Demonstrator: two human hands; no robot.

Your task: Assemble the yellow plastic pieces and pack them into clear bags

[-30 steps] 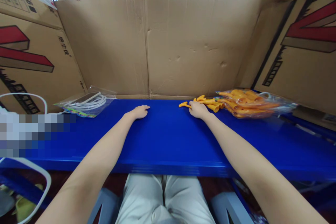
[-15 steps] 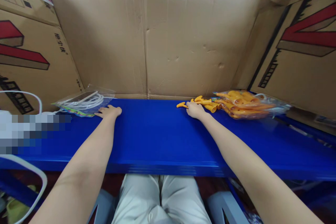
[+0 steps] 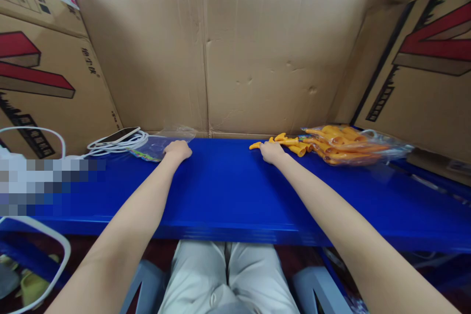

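My left hand (image 3: 177, 150) is closed on a clear plastic bag (image 3: 162, 141) with a coloured edge, held just above the blue table (image 3: 228, 191) left of centre. My right hand (image 3: 272, 152) rests on the table with its fingers curled at a loose heap of small orange plastic parts (image 3: 285, 143); whether it grips one is hidden. To the right of that heap lies a clear bag full of the same orange parts (image 3: 349, 144).
A phone (image 3: 118, 136) lies on a coil of white cable (image 3: 117, 144) at the left. Cardboard walls (image 3: 257, 59) enclose the table at the back and both sides. A blurred patch covers the table's left end. My knees show below the front edge.
My left hand reached left to the clear bag, took hold of it and pulled it right, off the phone and cable. My right hand stayed at the orange parts.
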